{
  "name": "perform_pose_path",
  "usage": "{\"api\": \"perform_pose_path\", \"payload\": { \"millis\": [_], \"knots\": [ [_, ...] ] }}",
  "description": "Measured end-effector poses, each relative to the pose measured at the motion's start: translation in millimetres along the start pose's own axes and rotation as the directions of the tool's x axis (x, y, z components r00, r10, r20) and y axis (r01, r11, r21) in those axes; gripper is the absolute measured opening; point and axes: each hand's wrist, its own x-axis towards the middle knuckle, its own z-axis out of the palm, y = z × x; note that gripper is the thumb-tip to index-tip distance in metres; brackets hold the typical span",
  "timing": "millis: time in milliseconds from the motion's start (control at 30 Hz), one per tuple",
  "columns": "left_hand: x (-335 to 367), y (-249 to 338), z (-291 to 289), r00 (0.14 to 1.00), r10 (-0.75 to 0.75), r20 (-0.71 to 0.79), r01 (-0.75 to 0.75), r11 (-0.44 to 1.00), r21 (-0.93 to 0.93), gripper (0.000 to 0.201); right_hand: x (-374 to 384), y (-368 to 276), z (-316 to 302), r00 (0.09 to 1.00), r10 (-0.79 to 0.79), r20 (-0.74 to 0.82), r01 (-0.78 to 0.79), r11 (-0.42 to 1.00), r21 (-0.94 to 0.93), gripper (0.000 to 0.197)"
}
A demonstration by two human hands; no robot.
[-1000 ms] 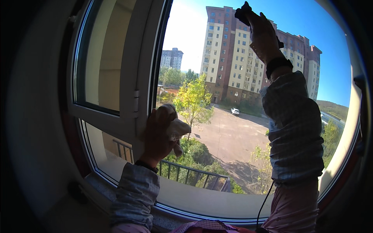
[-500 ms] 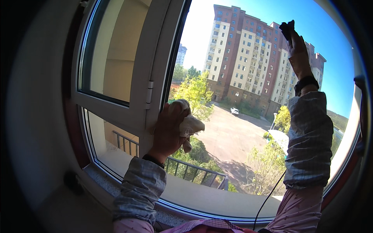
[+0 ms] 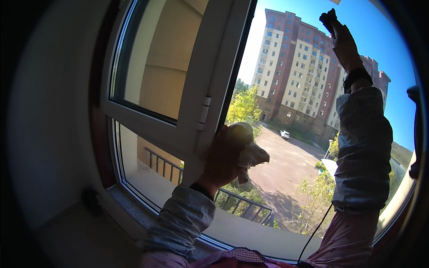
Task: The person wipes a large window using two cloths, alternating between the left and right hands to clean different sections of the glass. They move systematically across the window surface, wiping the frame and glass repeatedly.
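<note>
My left hand (image 3: 220, 157) is closed round a crumpled pale cloth (image 3: 254, 154) beside the light window frame (image 3: 196, 142), below a hinge. Loose folds of the cloth stick out to the right, in front of the view outside. High at the upper right, my right hand (image 3: 346, 48) reaches up with its arm nearly straight. It presses a dark cloth (image 3: 328, 18), bunched at its fingertips, against the large window pane (image 3: 286, 156). Its fingers are dark against the light, so the exact grip is hard to make out. Both forearms wear grey sleeve covers.
On the left stands a framed window section (image 3: 163, 82) with a smaller pane below. A stone sill (image 3: 134, 210) runs beneath it. A thin black cable (image 3: 316, 232) hangs near my right arm. Outside are a railing (image 3: 241, 203), trees, a white car and a tall building.
The view has turned, so the window frame sits farther right. Against the building outside, my right hand has moved up and left with the dark cloth. My left hand keeps its place by the frame.
</note>
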Motion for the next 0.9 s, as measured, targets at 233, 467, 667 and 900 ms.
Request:
{"api": "perform_pose_path", "payload": {
  "millis": [233, 467, 667, 900],
  "knots": [
    [-6.1, -6.3, 1.7, 0.998, 0.043, -0.049, -0.045, 0.998, -0.046, 0.08, 19.6, -150.3, 53.3, 0.976, -0.2, 0.091, 0.201, 0.98, 0.001, 0.065],
    [-8.7, -8.9, 11.8, 0.995, -0.083, 0.047, 0.083, 0.997, -0.003, 0.071, -8.4, -211.2, 31.9, 0.925, -0.377, 0.041, 0.366, 0.916, 0.167, 0.067],
    [-12.1, -5.3, 8.1, 0.999, -0.006, -0.041, 0.01, 0.994, 0.106, 0.072, -117.8, -246.6, -26.9, 0.861, -0.46, 0.216, 0.318, 0.819, 0.478, 0.053],
    [-19.8, 1.5, 9.1, 0.996, -0.035, -0.086, 0.049, 0.984, 0.171, 0.069, -209.1, -164.3, -125.5, 0.823, -0.35, 0.447, 0.173, 0.905, 0.389, 0.039]
  ]
}}
